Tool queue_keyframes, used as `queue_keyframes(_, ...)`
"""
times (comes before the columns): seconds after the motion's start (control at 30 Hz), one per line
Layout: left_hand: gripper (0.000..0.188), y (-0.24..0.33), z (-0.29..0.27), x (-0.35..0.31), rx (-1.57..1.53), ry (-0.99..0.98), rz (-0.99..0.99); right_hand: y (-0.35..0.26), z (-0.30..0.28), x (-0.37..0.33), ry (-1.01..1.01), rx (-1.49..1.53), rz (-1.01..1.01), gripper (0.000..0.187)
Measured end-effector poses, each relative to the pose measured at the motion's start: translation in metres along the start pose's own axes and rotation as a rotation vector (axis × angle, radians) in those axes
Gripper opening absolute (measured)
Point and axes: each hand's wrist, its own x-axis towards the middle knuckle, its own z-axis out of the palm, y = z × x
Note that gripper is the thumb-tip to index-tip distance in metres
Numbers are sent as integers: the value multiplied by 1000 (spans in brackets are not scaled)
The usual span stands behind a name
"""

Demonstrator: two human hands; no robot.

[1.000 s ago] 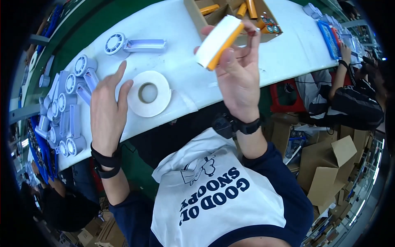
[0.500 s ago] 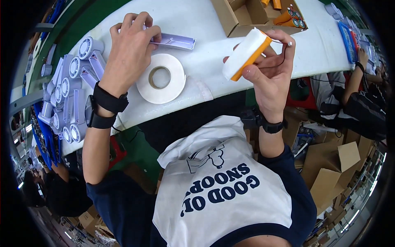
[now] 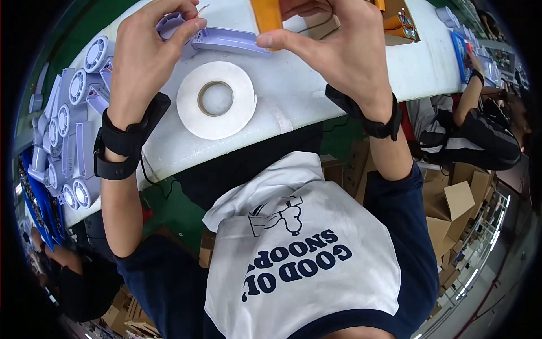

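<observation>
Right grip (image 3: pixel 353 51) holds orange pack (image 3: pixel 266 17) at fingertips (image 3: pixel 266 39).

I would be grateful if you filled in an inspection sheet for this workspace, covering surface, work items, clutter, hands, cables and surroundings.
Surface: white table, faint marks near the front edge.
Work items: lilac fan with its hollow handle open; orange battery pack, partly out of view; white tape roll lying flat.
Clutter: more fans crowded at left; carton holding orange packs.
Hands: left hand at the fan's round end, grip partly hidden; right hand holding the battery pack.
Cables: dark wire by the right hand; black cord below the left wrist.
Surroundings: another person and cardboard boxes at right.
</observation>
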Motion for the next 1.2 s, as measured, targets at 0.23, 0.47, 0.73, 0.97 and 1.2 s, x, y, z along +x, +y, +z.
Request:
queue_keyframes(0.23,12,20,6,10,-95,74,-121,9,16,16,-193,-186,-146,44)
queue_keyframes(0.47,13,7,13,7,-394,170,-61,19,20,14,-338,-399,-108,34)
queue_keyframes(0.73,13,19,13,8,-203,103,-155,40,45,9,-312,-477,-171,20)
queue_keyframes(0.97,13,24,14,5,-121,54,-120,27,34,21,-382,-261,341,28)
queue_keyframes(1.2,32,2,-14,6,-480,-53,-460,68,-23,18,-112,-351,-46,38)
